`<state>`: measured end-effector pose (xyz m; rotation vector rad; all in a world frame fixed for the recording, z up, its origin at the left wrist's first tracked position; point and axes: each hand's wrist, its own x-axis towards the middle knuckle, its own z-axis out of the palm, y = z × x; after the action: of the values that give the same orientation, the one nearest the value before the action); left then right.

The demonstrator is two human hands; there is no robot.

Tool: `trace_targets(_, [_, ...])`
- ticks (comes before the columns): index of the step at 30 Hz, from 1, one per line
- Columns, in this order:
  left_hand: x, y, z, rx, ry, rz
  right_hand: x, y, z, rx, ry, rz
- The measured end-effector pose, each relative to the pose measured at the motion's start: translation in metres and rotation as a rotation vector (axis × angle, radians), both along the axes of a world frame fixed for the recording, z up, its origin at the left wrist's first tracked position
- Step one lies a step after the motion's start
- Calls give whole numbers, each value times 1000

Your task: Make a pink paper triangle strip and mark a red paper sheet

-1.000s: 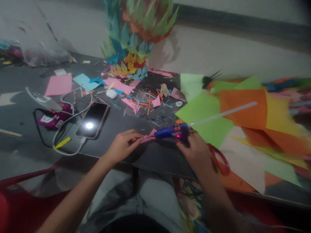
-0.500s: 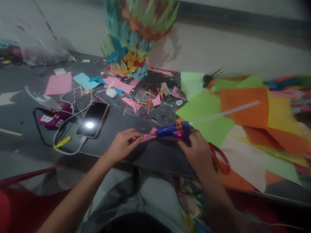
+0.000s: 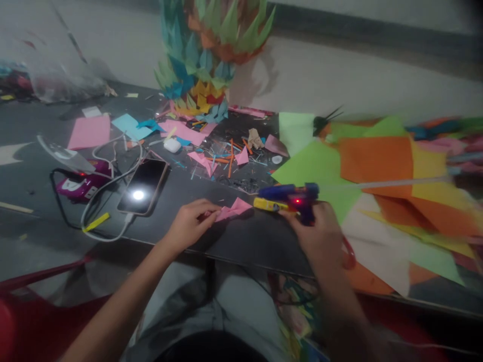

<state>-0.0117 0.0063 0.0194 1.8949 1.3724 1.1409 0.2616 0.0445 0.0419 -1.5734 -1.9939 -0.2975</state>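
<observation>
Between its fingertips my left hand (image 3: 196,221) pinches one end of a folded pink paper piece (image 3: 236,208), just above the dark table. My right hand (image 3: 317,229) is closed around the handle of a blue glue gun (image 3: 289,193) with a lit red light. A long pale glue stick (image 3: 400,184) sticks out of the gun's back. The nozzle points left and is apart from the pink paper. Under the gun's barrel lies a yellow tube-like item (image 3: 269,204); whether the hand touches it I cannot tell.
A phone (image 3: 143,186) with its light on lies left, beside a purple power socket (image 3: 85,181) and cables. Paper scraps (image 3: 230,156) litter the middle. A colourful folded-paper construction (image 3: 204,65) stands behind. Coloured sheets (image 3: 377,161) and partly hidden red scissors handles (image 3: 349,254) are right.
The glue gun has moved right, and its nozzle has come away from the pink paper. The yellow item has come into view beneath it. My left hand has stayed almost still.
</observation>
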Motion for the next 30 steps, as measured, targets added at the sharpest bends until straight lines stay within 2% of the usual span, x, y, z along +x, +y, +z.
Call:
trace_targets(5, [-1, 3, -4, -38, 114, 62, 57, 25, 14, -227, 167, -440])
trace_targets(7, [0, 5, -5, -51, 179, 97, 81, 36, 14, -376, 84, -535])
trace_targets(9, [1, 6, -5, -67, 226, 121, 96, 42, 12, -432, -54, -524])
trace_targets(11, [2, 6, -4, -77, 261, 127, 94, 41, 10, -288, -171, -430])
trace_targets(13, [2, 6, -3, -77, 284, 122, 75, 34, 8, -83, -208, -252])
trace_targets(14, [3, 6, -3, -75, 293, 119, 62, 29, 7, -34, -198, -135])
trace_targets(16, [2, 6, -3, -65, 312, 112, 33, 21, 2, -135, -199, 174])
trace_targets(17, [2, 7, -3, -59, 319, 108, 21, 20, -2, -187, -234, 289])
trace_targets(18, [2, 7, -4, -54, 324, 104, 10, 19, -5, -226, -254, 346])
trace_targets(21, [1, 7, -5, -54, 340, 100, -6, 22, -10, -242, -270, 394])
trace_targets(24, [1, 9, -4, -55, 376, 93, -18, 20, -2, -186, -223, 433])
trace_targets(27, [1, 11, -3, -56, 408, 78, -39, 11, 8, -200, -210, 572])
trace_targets(30, [1, 11, -2, -61, 408, 87, -59, 4, 6, -280, -235, 674])
